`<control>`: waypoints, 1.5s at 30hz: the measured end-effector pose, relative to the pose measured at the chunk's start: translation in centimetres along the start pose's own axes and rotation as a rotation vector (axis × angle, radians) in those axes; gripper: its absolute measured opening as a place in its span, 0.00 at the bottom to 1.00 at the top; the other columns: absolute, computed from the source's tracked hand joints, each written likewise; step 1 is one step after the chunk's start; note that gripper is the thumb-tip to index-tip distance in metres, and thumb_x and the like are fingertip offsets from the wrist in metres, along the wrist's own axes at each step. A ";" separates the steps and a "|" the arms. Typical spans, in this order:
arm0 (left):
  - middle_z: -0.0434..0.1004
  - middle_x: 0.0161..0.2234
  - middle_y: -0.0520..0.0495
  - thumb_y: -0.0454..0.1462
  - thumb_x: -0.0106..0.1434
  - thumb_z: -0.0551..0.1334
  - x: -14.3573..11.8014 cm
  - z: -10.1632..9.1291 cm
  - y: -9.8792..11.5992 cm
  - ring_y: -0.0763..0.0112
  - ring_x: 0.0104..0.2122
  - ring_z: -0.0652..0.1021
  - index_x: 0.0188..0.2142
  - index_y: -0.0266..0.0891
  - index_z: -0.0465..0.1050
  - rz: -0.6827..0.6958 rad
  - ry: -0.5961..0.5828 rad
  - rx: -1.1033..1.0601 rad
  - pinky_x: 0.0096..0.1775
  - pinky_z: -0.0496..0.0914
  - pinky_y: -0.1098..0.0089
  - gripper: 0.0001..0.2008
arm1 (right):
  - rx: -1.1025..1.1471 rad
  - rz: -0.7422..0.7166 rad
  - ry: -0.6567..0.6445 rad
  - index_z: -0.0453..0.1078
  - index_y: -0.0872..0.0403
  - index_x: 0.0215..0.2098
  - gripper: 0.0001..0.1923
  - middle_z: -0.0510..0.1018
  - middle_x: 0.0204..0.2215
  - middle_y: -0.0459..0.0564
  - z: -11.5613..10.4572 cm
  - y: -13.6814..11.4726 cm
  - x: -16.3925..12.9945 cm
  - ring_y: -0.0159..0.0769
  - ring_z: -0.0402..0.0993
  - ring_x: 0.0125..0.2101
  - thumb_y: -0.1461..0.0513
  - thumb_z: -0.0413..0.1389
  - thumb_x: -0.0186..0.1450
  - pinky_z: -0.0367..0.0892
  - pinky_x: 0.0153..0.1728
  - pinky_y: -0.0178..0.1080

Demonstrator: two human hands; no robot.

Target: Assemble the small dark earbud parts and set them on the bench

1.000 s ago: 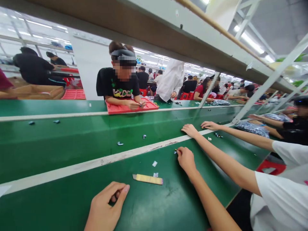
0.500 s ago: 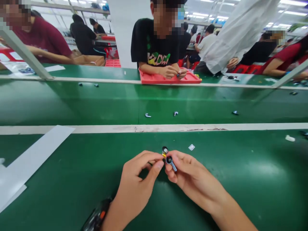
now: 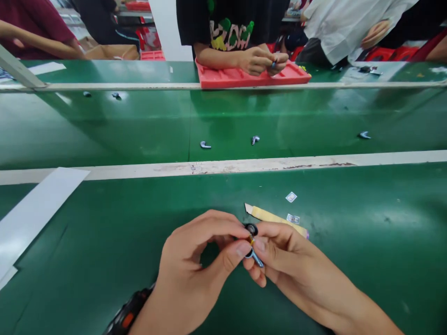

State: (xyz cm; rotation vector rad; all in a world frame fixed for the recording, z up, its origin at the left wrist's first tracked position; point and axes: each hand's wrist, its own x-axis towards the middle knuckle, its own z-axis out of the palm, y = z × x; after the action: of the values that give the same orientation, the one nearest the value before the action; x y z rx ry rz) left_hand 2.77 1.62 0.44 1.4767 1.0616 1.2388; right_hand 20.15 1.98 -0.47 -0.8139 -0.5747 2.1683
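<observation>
My left hand [image 3: 206,260] pinches an opened earbud from the left, thumb and forefinger at its black round part [image 3: 251,229] and yellow strip. The blue-grey earbud shell [image 3: 257,259], its stem pointing down and right, is held in the fingers of my right hand [image 3: 296,265]. Both hands meet over the green table, and the fingertips partly hide the opening between the two parts. Just beyond my right hand lies a yellow utility knife [image 3: 267,215] with its blade out. Two small square labels [image 3: 291,197] are near it.
White paper strips [image 3: 45,204] lie at the left. Across the pale divider strip [image 3: 160,170], several earbuds [image 3: 206,145] rest on the green surface. Opposite, a co-worker's hands [image 3: 260,60] hold a small part above a red tray [image 3: 226,83].
The view has tipped downward. The black round part has come closer to the shell, and my left thumb now covers more of the shell's opening. The knife and second label have come into sight.
</observation>
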 end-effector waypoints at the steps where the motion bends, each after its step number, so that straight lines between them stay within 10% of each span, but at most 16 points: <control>1: 0.81 0.36 0.54 0.27 0.60 0.67 -0.2 0.1 0.1 0.75 0.29 0.81 0.37 0.46 0.80 0.047 0.010 0.071 0.32 0.77 0.76 0.11 | 0.006 -0.007 0.006 0.81 0.54 0.34 0.06 0.82 0.25 0.46 -0.1 0.1 0.0 0.25 0.75 0.25 0.59 0.69 0.61 0.69 0.27 0.26; 16: 0.84 0.34 0.53 0.29 0.60 0.68 0.1 0.0 1.0 0.72 0.28 0.83 0.33 0.47 0.81 0.208 -0.018 0.418 0.31 0.77 0.77 0.09 | 0.100 -0.032 -0.013 0.82 0.53 0.34 0.02 0.84 0.27 0.46 -0.6 -0.2 -0.5 0.25 0.78 0.27 0.65 0.67 0.63 0.73 0.33 0.26; 32: 0.75 0.28 0.51 0.38 0.57 0.73 0.4 1.1 -0.3 0.70 0.24 0.80 0.29 0.42 0.83 -0.502 -0.023 -0.633 0.29 0.81 0.67 0.03 | 0.062 -0.082 -0.066 0.81 0.53 0.33 0.02 0.81 0.27 0.46 -0.3 0.0 -0.1 0.27 0.75 0.29 0.62 0.66 0.64 0.70 0.35 0.30; 45: 0.78 0.28 0.50 0.33 0.61 0.69 0.1 0.7 -0.1 0.67 0.25 0.82 0.33 0.41 0.81 -0.363 -0.052 -0.395 0.31 0.81 0.66 0.02 | -0.003 -0.116 0.015 0.82 0.50 0.33 0.01 0.81 0.26 0.46 -0.2 0.2 -0.4 0.28 0.75 0.28 0.62 0.67 0.63 0.70 0.34 0.31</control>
State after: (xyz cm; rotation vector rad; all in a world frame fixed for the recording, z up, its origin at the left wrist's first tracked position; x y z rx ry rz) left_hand 3.43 1.64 0.33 0.9611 0.9351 1.0678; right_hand 20.40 1.63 -0.55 -0.7784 -0.6032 2.0546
